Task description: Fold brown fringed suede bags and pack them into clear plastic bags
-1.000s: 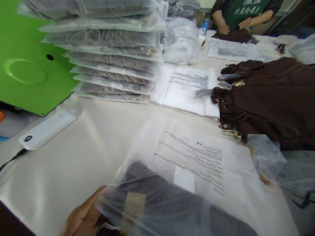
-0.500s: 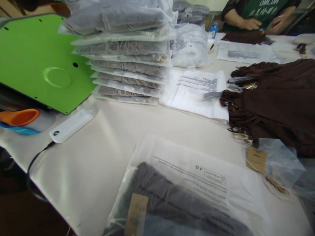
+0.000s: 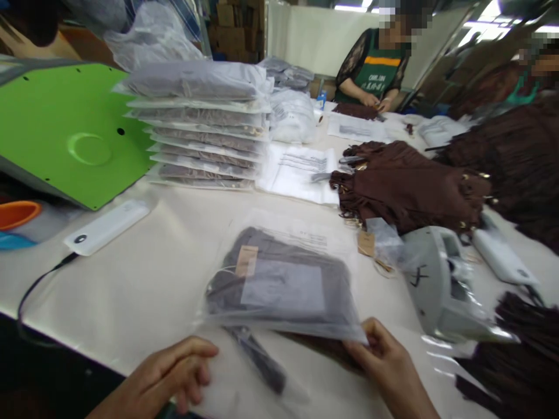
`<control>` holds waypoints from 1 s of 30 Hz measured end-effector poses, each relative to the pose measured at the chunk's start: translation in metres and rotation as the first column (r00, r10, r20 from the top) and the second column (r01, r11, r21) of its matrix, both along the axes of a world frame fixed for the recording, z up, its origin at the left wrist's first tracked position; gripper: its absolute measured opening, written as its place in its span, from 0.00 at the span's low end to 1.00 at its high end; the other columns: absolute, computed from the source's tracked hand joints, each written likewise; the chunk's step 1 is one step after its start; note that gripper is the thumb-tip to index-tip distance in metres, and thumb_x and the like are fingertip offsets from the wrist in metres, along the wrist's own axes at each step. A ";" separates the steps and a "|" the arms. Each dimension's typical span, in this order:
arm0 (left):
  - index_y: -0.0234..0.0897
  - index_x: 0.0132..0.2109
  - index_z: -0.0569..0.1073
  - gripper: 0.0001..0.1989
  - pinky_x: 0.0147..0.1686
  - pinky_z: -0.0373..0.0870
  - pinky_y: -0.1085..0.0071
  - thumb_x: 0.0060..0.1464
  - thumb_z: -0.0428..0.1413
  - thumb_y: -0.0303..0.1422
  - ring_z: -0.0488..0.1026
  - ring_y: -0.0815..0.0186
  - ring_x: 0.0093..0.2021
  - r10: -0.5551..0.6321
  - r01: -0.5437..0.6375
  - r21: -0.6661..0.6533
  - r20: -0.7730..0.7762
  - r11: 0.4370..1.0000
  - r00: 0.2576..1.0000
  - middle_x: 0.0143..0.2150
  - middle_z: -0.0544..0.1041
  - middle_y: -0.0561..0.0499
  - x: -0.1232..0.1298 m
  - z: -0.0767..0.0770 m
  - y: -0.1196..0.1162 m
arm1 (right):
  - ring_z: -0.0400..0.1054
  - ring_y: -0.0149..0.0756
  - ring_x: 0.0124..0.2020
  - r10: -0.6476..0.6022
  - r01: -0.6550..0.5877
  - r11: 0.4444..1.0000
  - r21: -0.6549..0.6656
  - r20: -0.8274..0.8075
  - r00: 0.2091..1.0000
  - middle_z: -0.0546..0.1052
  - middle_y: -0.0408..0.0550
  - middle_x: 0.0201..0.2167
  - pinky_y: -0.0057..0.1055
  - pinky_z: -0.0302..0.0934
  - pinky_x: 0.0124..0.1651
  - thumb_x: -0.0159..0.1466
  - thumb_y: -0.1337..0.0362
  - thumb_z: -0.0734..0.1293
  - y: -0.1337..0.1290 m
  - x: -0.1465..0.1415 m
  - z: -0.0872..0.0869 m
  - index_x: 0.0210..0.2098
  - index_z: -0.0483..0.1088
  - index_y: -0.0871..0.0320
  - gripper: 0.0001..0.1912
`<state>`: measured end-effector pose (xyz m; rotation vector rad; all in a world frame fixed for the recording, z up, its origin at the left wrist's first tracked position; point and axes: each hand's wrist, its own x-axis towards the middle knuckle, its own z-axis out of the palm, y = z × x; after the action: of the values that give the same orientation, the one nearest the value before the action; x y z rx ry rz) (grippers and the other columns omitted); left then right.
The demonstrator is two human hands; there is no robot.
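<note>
A clear plastic bag (image 3: 283, 291) holding a folded dark grey-brown fabric item lies at the front middle of the table, with printed text on its far part. Through the film show a tan card tag (image 3: 247, 261) and a pale rectangular sheet. My right hand (image 3: 382, 355) pinches the bag's near right corner between thumb and fingers. Beside the bag's near left corner, my left hand (image 3: 174, 372) is apart from it, fingers loosely bent and holding nothing. Between the hands, a dark strap-like piece (image 3: 262, 361) pokes out from beneath the bag, blurred.
Filled bags form a tall stack (image 3: 205, 128) beside a green panel (image 3: 70, 128). A white device (image 3: 107, 227) with a cable lies left. Brown fringed items (image 3: 402, 186) and a grey tape dispenser (image 3: 437, 279) are right. Across the table, a person in a green apron (image 3: 378, 70) handles brown fabric.
The view has tilted up and pulled back, showing more of the room. Both my hands have come into view, the right one now on the bag's corner.
</note>
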<state>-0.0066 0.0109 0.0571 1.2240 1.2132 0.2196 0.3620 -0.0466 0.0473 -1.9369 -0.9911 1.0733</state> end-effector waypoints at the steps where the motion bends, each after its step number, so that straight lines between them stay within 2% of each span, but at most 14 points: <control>1: 0.42 0.42 0.76 0.22 0.26 0.70 0.73 0.60 0.46 0.52 0.75 0.64 0.28 -0.114 0.114 0.072 -0.005 0.991 0.993 0.30 0.78 0.51 0.009 0.005 -0.002 | 0.61 0.30 0.21 -0.038 0.039 0.999 0.005 -0.058 0.998 0.66 0.36 0.17 0.25 0.56 0.24 0.52 0.48 0.71 0.007 0.002 -0.002 0.22 0.60 0.54 0.20; 2: 0.42 0.40 0.75 0.19 0.26 0.69 0.74 0.62 0.46 0.49 0.74 0.65 0.27 -0.223 0.225 0.191 -0.037 0.955 0.974 0.29 0.77 0.52 0.021 0.010 -0.005 | 0.61 0.29 0.20 -0.075 0.078 0.997 0.018 -0.124 0.989 0.66 0.35 0.17 0.25 0.55 0.24 0.51 0.48 0.72 0.013 0.003 -0.003 0.22 0.60 0.54 0.21; 3: 0.42 0.37 0.75 0.16 0.28 0.68 0.75 0.63 0.47 0.44 0.73 0.66 0.28 -0.325 0.334 0.339 -0.085 0.880 0.942 0.28 0.77 0.53 0.035 0.014 -0.009 | 0.61 0.29 0.21 -0.100 0.108 0.994 0.029 -0.194 0.976 0.66 0.35 0.17 0.25 0.55 0.24 0.50 0.48 0.72 0.017 0.003 -0.004 0.23 0.61 0.55 0.21; 4: 0.42 0.37 0.75 0.14 0.32 0.69 0.75 0.63 0.48 0.41 0.74 0.66 0.31 -0.405 0.411 0.509 -0.129 0.757 0.905 0.31 0.77 0.52 0.051 0.016 -0.014 | 0.61 0.30 0.21 -0.122 0.139 0.989 0.041 -0.276 0.953 0.67 0.36 0.18 0.25 0.56 0.25 0.50 0.48 0.73 0.019 0.003 -0.004 0.24 0.61 0.55 0.21; 6: 0.41 0.40 0.74 0.11 0.35 0.68 0.72 0.64 0.47 0.35 0.73 0.65 0.34 -0.479 0.442 0.779 -0.211 0.445 0.852 0.33 0.77 0.50 0.087 0.014 -0.021 | 0.64 0.31 0.24 -0.152 0.198 0.979 0.056 -0.449 0.880 0.69 0.36 0.20 0.27 0.60 0.27 0.49 0.49 0.74 0.017 0.000 -0.003 0.26 0.62 0.55 0.21; 8: 0.39 0.41 0.72 0.09 0.35 0.67 0.69 0.64 0.47 0.31 0.71 0.63 0.34 -0.414 0.386 0.901 -0.281 0.196 0.866 0.34 0.75 0.49 0.126 0.005 -0.020 | 0.67 0.33 0.27 -0.160 0.243 0.967 0.071 -0.572 0.804 0.71 0.37 0.22 0.29 0.64 0.30 0.49 0.51 0.75 0.012 -0.004 -0.003 0.28 0.61 0.55 0.22; 11: 0.37 0.43 0.71 0.06 0.33 0.65 0.65 0.63 0.50 0.31 0.70 0.60 0.34 -0.291 0.409 0.909 -0.412 -0.075 0.863 0.35 0.74 0.48 0.179 -0.010 -0.006 | 0.69 0.34 0.27 -0.140 0.269 0.955 0.122 -0.616 0.775 0.73 0.38 0.23 0.31 0.66 0.32 0.50 0.52 0.75 0.006 -0.011 -0.005 0.29 0.61 0.54 0.21; 14: 0.36 0.42 0.70 0.05 0.31 0.64 0.65 0.62 0.52 0.32 0.69 0.60 0.33 -0.214 0.431 0.886 -0.460 -0.171 0.862 0.33 0.72 0.50 0.212 -0.019 0.009 | 0.68 0.33 0.26 -0.152 0.290 0.941 0.177 -0.542 0.826 0.70 0.37 0.22 0.29 0.64 0.29 0.53 0.51 0.73 0.004 -0.015 -0.010 0.29 0.61 0.54 0.19; 18: 0.37 0.39 0.69 0.04 0.31 0.62 0.67 0.63 0.51 0.30 0.69 0.62 0.33 -0.229 0.418 0.861 -0.486 -0.288 0.843 0.33 0.72 0.51 0.225 -0.028 0.014 | 0.62 0.29 0.21 -0.171 0.279 0.927 0.251 -0.379 0.910 0.66 0.34 0.19 0.24 0.57 0.23 0.54 0.51 0.70 0.008 -0.013 -0.019 0.28 0.61 0.55 0.17; 20: 0.37 0.38 0.69 0.05 0.31 0.63 0.66 0.63 0.51 0.30 0.70 0.63 0.33 -0.216 0.415 0.855 -0.489 -0.312 0.845 0.33 0.73 0.52 0.226 -0.031 0.011 | 0.60 0.29 0.19 -0.164 0.264 0.927 0.266 -0.346 0.924 0.64 0.34 0.17 0.24 0.55 0.20 0.52 0.51 0.70 0.010 -0.010 -0.022 0.27 0.61 0.54 0.17; 22: 0.37 0.37 0.69 0.05 0.32 0.63 0.66 0.63 0.51 0.30 0.70 0.63 0.32 -0.158 0.429 0.864 -0.477 -0.263 0.864 0.32 0.73 0.52 0.227 -0.032 0.008 | 0.60 0.29 0.19 -0.149 0.247 0.927 0.284 -0.326 0.934 0.63 0.33 0.16 0.24 0.55 0.21 0.51 0.52 0.70 0.011 -0.008 -0.023 0.25 0.60 0.54 0.16; 24: 0.37 0.36 0.70 0.05 0.34 0.65 0.65 0.62 0.52 0.30 0.71 0.62 0.33 -0.078 0.462 0.872 -0.478 -0.161 0.875 0.31 0.74 0.51 0.229 -0.031 0.005 | 0.62 0.31 0.21 -0.123 0.223 0.926 0.304 -0.314 0.941 0.66 0.34 0.18 0.26 0.60 0.23 0.52 0.52 0.69 0.010 -0.007 -0.023 0.25 0.60 0.54 0.16; 28: 0.37 0.36 0.71 0.08 0.36 0.67 0.66 0.63 0.50 0.29 0.74 0.60 0.36 0.017 0.543 0.833 -0.548 0.103 0.837 0.34 0.76 0.49 0.232 -0.021 0.004 | 0.70 0.36 0.28 -0.045 0.157 0.918 0.365 -0.298 0.954 0.71 0.38 0.24 0.31 0.66 0.31 0.56 0.49 0.67 0.004 -0.007 -0.021 0.27 0.59 0.53 0.17; 30: 0.37 0.37 0.72 0.09 0.35 0.67 0.67 0.64 0.48 0.30 0.75 0.60 0.36 0.054 0.542 0.819 -0.560 0.190 0.827 0.34 0.77 0.48 0.233 -0.017 0.006 | 0.71 0.37 0.29 -0.031 0.112 0.908 0.404 -0.203 0.979 0.71 0.39 0.24 0.31 0.67 0.33 0.58 0.48 0.65 0.000 -0.009 -0.019 0.27 0.59 0.53 0.17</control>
<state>0.2268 0.0172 0.0404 2.7841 1.2288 0.4935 0.3533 -0.0471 0.0281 -1.4837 -0.9422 0.9020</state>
